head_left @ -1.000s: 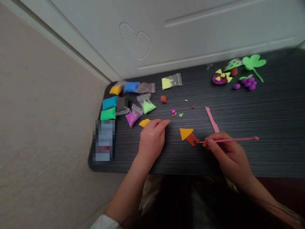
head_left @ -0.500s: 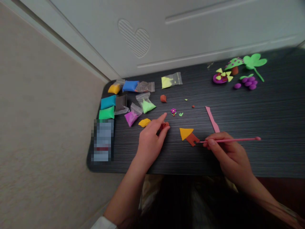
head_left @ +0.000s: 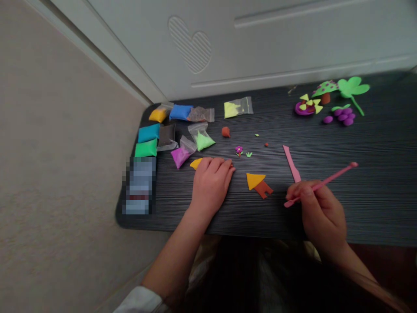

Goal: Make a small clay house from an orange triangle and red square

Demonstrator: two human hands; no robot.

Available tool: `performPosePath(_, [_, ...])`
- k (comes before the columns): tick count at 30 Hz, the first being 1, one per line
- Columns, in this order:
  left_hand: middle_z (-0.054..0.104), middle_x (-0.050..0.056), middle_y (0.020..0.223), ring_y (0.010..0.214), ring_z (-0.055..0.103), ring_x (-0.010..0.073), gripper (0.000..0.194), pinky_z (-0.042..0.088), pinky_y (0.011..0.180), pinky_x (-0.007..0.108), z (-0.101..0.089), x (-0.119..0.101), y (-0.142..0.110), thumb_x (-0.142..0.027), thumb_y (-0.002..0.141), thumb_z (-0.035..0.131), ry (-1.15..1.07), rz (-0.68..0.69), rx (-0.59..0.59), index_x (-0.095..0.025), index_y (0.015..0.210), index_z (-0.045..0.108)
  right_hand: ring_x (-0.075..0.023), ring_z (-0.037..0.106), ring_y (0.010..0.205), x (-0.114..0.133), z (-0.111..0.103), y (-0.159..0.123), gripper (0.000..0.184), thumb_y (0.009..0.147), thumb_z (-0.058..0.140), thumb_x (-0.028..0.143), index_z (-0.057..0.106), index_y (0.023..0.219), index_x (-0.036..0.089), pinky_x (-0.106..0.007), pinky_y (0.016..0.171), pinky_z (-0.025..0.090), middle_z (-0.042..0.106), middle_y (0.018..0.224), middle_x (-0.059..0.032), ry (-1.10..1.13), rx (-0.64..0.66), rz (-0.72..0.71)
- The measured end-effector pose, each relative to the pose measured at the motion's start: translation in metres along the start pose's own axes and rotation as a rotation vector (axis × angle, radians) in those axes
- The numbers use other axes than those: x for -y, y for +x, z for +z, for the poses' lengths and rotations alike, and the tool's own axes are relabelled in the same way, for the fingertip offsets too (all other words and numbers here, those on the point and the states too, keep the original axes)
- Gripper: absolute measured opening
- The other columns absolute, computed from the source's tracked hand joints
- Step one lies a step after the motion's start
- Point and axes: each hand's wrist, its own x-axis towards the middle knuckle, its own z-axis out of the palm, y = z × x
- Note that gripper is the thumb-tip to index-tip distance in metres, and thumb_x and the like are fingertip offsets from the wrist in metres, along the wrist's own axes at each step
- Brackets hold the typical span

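My left hand [head_left: 211, 182] rests on the table with fingers curled together. A sliver of brown clay [head_left: 231, 165] shows at its fingertips; the rest is hidden. Partly under that hand lies a lump of yellow clay [head_left: 196, 163]. In my right hand [head_left: 321, 213] a thin pink modelling tool [head_left: 335, 175] is pinched between thumb and fingers, its flattened end low and to the left. Between the hands sits a little clay house with a yellow triangular roof [head_left: 254, 181] and a brown body [head_left: 263, 189] notched at its lower edge. The tool is apart from it.
A pink clay knife [head_left: 291, 163] lies just beyond my right hand. Further back are a small clay flower [head_left: 239, 149] and a brown lump [head_left: 226, 132]. Bagged clay [head_left: 180, 112] stands at the left, near a blurred phone-like object [head_left: 139, 184]. Finished clay pieces [head_left: 345, 115] sit back right.
My right hand has drawn the tool away from the house's notch and tilted it, far end raised. My left fingers have folded down over the brown clay. The view has shifted slightly.
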Motion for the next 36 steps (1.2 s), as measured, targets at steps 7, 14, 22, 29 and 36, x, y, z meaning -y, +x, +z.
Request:
performPosePath(7, [0.065,0.006,0.091,0.086,0.048,0.0216,0.036,0.039,0.082,0.038,0.000,-0.002,0.000,-0.028,0.085,0.046,0.037,-0.072,0.010,-0.014,0.118,0.051,-0.0101,0.052,0.055,0.002,-0.018,0.006,0.026,0.083,0.051,0.036,0.058,0.107,0.026,-0.024,0.054,0.039,0.057,0.066,0.0033,-0.482,-0.095,0.079])
performPosePath(14, [0.066,0.004,0.095,0.088,0.048,0.0221,0.022,0.037,0.082,0.037,0.002,-0.001,0.001,-0.029,0.085,0.048,0.042,-0.061,-0.019,-0.019,0.101,0.061,-0.0146,0.055,0.057,-0.013,-0.055,0.029,0.030,0.078,0.053,0.044,0.058,0.104,0.028,-0.026,0.052,0.036,0.061,0.064,0.0043,-1.044,-0.121,0.105])
performPosePath(22, [0.065,0.006,0.091,0.087,0.048,0.0227,0.023,0.038,0.080,0.039,0.003,-0.002,0.000,-0.027,0.084,0.049,0.053,-0.080,-0.045,-0.019,0.102,0.061,-0.0192,0.053,0.072,-0.025,-0.057,0.033,0.027,0.077,0.055,0.037,0.062,0.097,0.020,-0.031,0.063,0.038,0.059,0.078,-0.0057,-1.055,-0.161,-0.096])
performPosePath(29, [0.061,0.007,0.105,0.096,0.045,0.0244,0.024,0.037,0.084,0.041,-0.007,-0.010,-0.001,-0.029,0.083,0.052,-0.016,-0.065,-0.087,-0.021,0.104,0.061,-0.0211,0.053,0.084,-0.016,-0.051,0.022,0.021,0.076,0.060,0.029,0.063,0.094,0.020,-0.035,0.075,0.040,0.060,0.090,-0.0086,-0.922,-0.084,-0.348])
performPosePath(36, [0.057,0.006,0.114,0.104,0.043,0.0254,0.030,0.033,0.090,0.044,-0.017,-0.045,-0.016,-0.037,0.083,0.049,-0.211,0.058,0.158,-0.021,0.106,0.060,-0.0211,0.053,0.086,-0.007,-0.023,0.021,0.028,0.077,0.059,0.034,0.060,0.103,0.025,-0.037,0.074,0.034,0.062,0.095,-0.0042,-0.968,0.368,-0.512])
